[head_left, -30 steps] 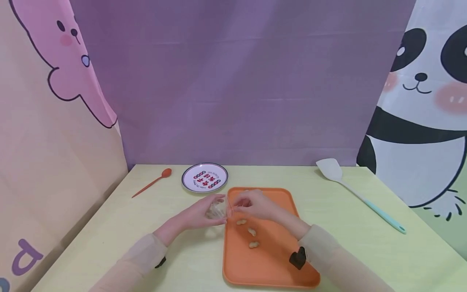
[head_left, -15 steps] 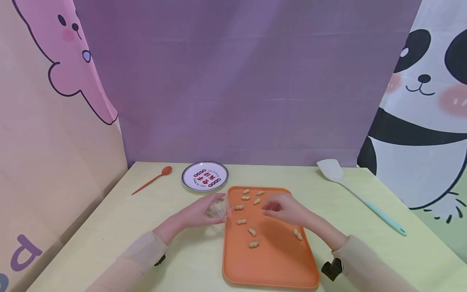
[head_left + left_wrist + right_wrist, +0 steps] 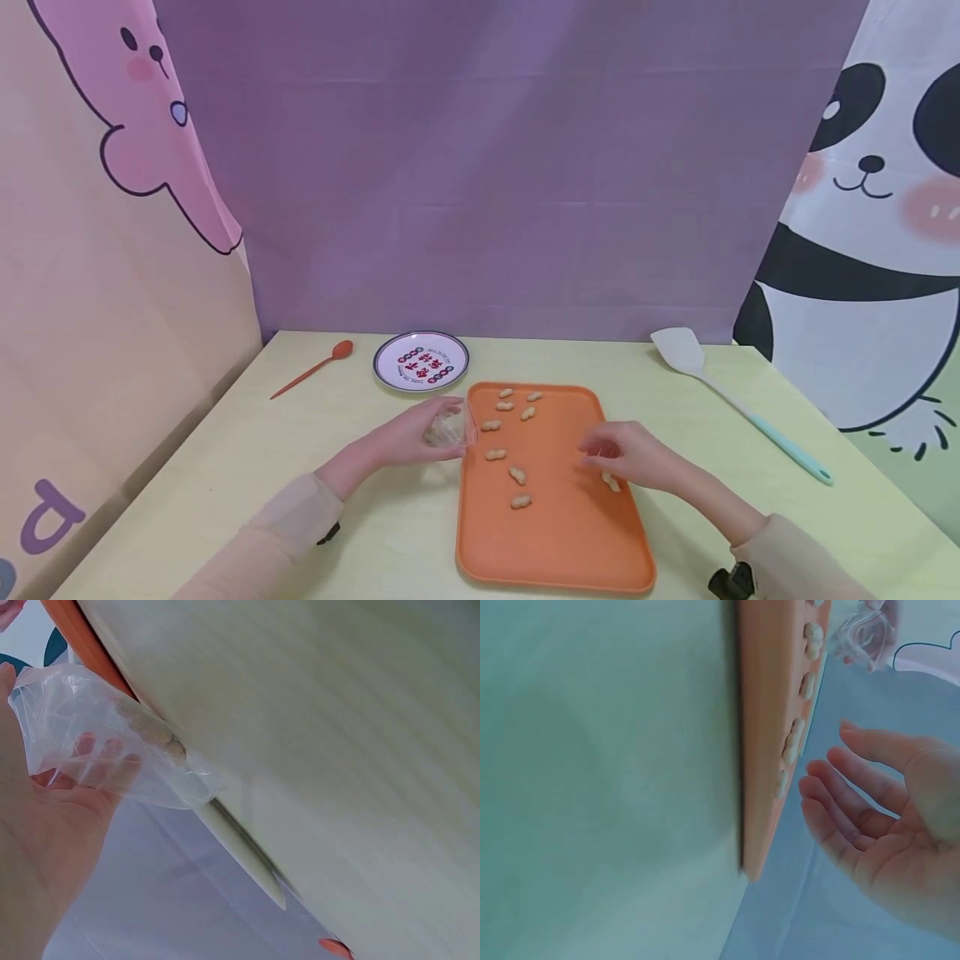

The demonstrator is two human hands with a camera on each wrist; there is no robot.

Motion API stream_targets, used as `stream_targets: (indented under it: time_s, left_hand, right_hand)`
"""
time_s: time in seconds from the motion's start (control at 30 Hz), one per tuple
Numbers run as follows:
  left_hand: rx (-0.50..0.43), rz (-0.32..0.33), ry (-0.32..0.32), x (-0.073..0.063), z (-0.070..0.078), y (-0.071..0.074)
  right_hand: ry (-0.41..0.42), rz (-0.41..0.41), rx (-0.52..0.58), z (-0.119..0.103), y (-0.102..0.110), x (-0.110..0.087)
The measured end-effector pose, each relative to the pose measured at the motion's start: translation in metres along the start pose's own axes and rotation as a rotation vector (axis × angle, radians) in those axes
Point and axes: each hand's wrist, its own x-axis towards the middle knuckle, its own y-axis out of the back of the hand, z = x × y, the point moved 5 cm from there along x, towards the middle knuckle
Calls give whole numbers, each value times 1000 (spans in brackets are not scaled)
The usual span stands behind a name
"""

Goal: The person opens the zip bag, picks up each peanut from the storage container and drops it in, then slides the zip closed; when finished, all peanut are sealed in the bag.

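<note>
In the head view, the left hand grips a clear bag just beside the far left edge of the tray, fingers and thumb set wide, likely to spread its mouth toward the tray. Peanuts lie apart on the tray, whose raised rim should stop them rolling off. The right hand hangs over the tray's right side, holding nothing.

In the left wrist view, what look like peanuts show through the bag, perhaps gathered by their weight.

In the right wrist view, the right hand's thumb and fingers stand apart, loosely bent.
</note>
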Motion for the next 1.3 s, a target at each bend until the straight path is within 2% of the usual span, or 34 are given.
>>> stream_targets:
  time_s: [0.17,0.47,0.63,0.9,1.13,1.3]
  left_hand:
    - [14,-1,10,0,-1,1]
    - [18,-9,17,2,-1,1]
    - [27,-9,16,2,-1,0]
    - [14,-11,22,1,-2,-2]
    - [15,-12,17,2,-2,-3]
    - [24,-11,24,1,-2,-2]
  right_hand:
    - [-3,-22,39,7,0,-10]
    - [-88,-70,34,17,-3,-16]
    - [-49,-75,3,17,-8,-12]
    - [7,-92,48,9,-14,-2]
    - [0,-95,75,10,-13,-4]
    - [-10,-104,52,13,-10,-7]
